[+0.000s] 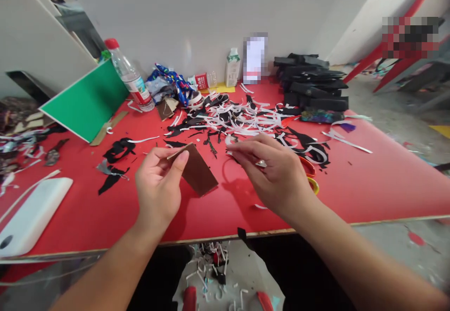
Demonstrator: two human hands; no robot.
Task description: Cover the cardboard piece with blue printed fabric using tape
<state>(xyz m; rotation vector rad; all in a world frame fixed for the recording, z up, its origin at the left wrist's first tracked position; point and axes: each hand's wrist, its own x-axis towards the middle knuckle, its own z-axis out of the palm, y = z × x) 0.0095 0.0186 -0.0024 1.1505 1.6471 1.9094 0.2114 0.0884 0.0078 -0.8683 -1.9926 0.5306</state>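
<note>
My left hand (pixel 160 184) grips a flat brown rectangular piece (pixel 198 173), thumb on its face and fingers behind. The piece is tilted above the red table. To its right, my right hand (pixel 272 170) is raised with thumb and fingers pinched. A small whitish strip (pixel 230 141) shows at those fingertips, its full shape unclear. Scissors lie partly hidden behind the right hand, with an orange and yellow handle (pixel 312 185) showing. Beyond both hands spreads a heap of white strips and black scraps (pixel 242 116).
On the red table (pixel 379 184) stand a plastic bottle (pixel 135 84), a carton (pixel 232 67) and a propped phone (pixel 254 60). Black folded pieces (pixel 311 86) are stacked at back right. A green board (pixel 89 100) leans at left, above a white device (pixel 35 215).
</note>
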